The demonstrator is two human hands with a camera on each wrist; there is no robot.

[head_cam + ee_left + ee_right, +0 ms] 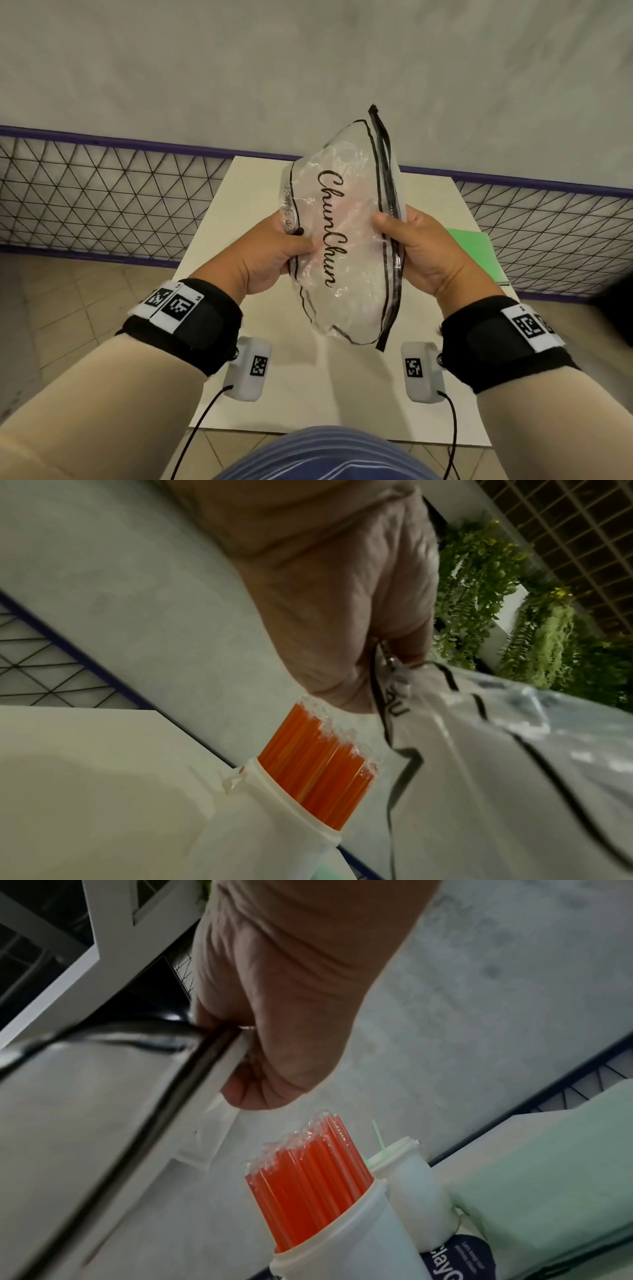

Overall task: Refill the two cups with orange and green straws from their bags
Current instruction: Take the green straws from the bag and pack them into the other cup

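Indoor spot w/ mesh fence [102, 192], tiles [85, 308]

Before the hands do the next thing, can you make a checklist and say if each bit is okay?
1. Left hand holds the clear bag: ok.
2. Right hand holds the bag's zipper edge: ok.
3. Clear bag emptied: ok, it looks empty.
4. Orange straws stand in their white cup: ok, full.
5. Second cup filled with green straws: not ok, only one or two show.
6. Green bag opened: cannot tell.
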